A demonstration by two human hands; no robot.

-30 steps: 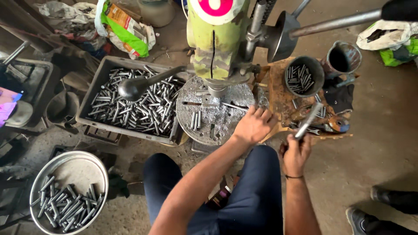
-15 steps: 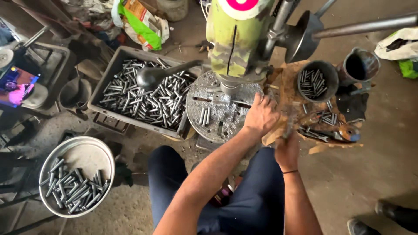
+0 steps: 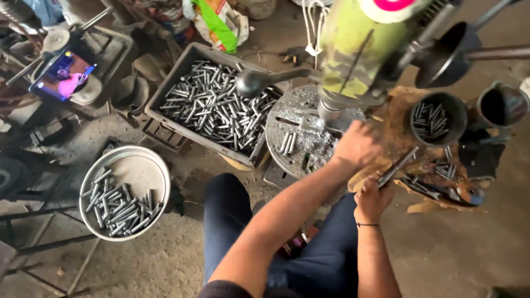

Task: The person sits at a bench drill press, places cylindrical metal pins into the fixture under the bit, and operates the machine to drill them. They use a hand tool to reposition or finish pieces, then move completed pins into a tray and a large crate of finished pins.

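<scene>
My left hand reaches forward to the round metal drill table, just under the green drill press head, its fingers curled down near the spindle; what they grip is hidden. A few short rods lie on that table. My right hand is closed on a slim metal rod that points up and to the right over the wooden bench.
A grey crate of metal rods sits left of the drill table. A round pan with several rods lies on the floor at left. A dark can of rods and another can stand at right. A lit phone rests far left.
The view has shifted, so everything sits further right. My left hand stays at the drill table. My right hand has stayed closed on the rod by the bench.
</scene>
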